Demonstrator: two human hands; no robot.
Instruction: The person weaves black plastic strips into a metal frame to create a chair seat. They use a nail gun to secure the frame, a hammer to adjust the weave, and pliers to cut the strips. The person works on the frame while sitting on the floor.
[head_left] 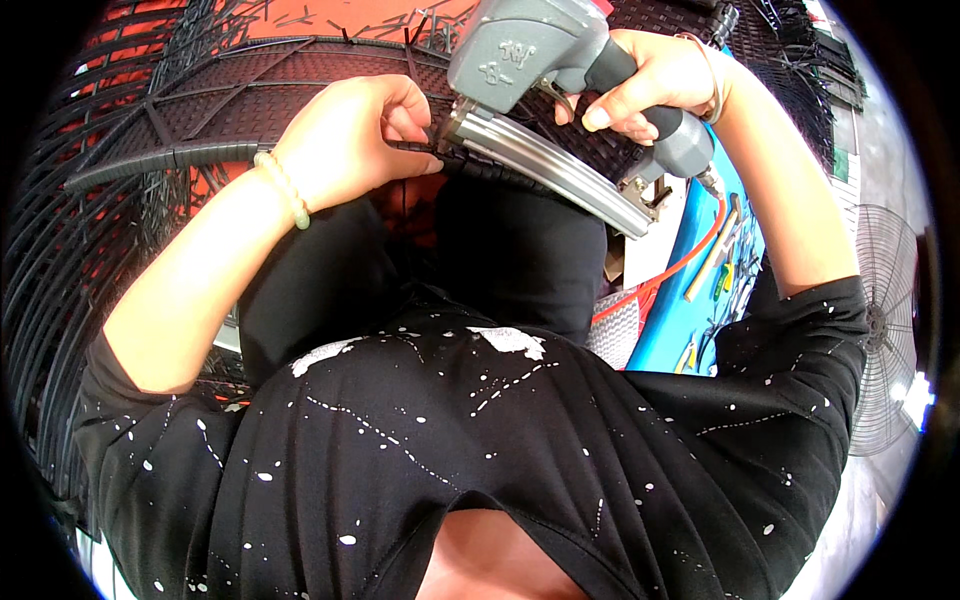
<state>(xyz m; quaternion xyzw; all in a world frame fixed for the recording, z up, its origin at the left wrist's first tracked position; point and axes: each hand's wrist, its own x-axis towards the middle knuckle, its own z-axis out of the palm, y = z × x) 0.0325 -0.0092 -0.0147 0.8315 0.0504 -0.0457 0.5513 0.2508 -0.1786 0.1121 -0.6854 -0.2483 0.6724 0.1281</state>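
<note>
A grey pneumatic staple gun point(520, 55) with a long silver magazine sits in my right hand point(655, 80), whose fingers wrap its dark handle close to the trigger. Its nose comes down on the wrapped black rim point(215, 153) of a woven wicker piece point(250, 90) lying across my knees. Right beside the nose, my left hand point(345, 135) is closed in a pinch at that rim, thumb on the near side and fingers on the far side. What exactly lies between the fingertips is small and partly hidden.
A red air hose point(690, 258) runs from the gun's handle past a blue surface point(665, 310) with small tools and a wooden stick point(712, 250). Black strips point(45, 250) curve along the left. Cut scraps litter an orange-red surface point(290, 15) beyond. A fan point(880, 320) stands at right.
</note>
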